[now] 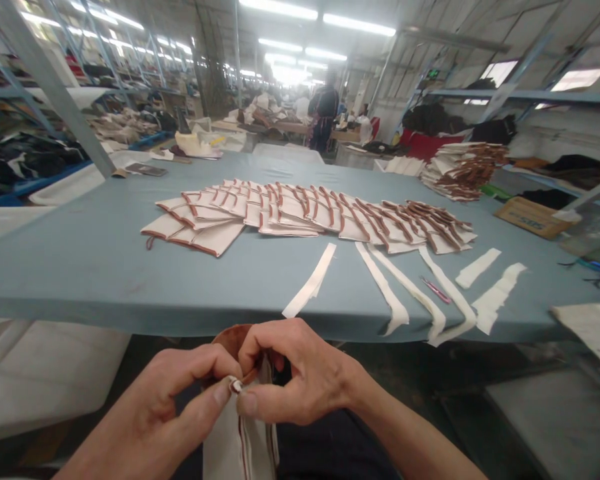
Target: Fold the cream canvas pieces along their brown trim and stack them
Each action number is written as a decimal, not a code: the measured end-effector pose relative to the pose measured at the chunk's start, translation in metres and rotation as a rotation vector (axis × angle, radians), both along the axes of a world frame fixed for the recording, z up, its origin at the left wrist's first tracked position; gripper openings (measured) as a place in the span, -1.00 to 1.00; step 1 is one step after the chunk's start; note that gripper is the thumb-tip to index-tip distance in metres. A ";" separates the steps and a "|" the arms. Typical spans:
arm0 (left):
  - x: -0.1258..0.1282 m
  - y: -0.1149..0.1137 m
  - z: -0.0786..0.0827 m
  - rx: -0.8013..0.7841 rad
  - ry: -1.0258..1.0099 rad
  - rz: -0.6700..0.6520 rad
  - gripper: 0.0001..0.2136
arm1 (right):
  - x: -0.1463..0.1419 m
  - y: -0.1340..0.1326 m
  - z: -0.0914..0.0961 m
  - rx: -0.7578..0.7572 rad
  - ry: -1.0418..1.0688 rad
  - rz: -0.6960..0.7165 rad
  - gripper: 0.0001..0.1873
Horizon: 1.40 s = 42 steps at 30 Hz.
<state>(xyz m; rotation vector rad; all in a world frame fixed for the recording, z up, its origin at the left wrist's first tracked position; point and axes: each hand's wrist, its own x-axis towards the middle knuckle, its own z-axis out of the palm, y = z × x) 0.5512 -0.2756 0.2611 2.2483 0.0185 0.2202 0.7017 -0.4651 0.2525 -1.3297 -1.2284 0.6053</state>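
In front of the table edge, a cream cloth piece with brown trim [225,440] hangs from my two hands. My left hand [165,393] pinches a small folded bit of its edge between thumb and forefinger. Right beside it, my right hand [295,373] grips the same piece, thumb and fingers closed on the cloth. A brown part of the piece [233,337] curves up behind the fingers. Its lower end runs out of the picture. What lies inside the right hand's curled fingers is partly hidden.
On the blue-grey table [105,280] lies a long overlapping row of cream pieces with brown edging [300,210]. Nearer are white strips [313,280] and small pink-handled snips [435,290]. A stack [463,170] and cardboard box [533,217] stand right. A person [324,110] stands far back.
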 end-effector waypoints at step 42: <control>-0.020 -0.003 -0.021 -0.040 -0.033 0.007 -0.75 | -0.020 -0.013 0.001 0.104 -1.023 -0.230 -0.65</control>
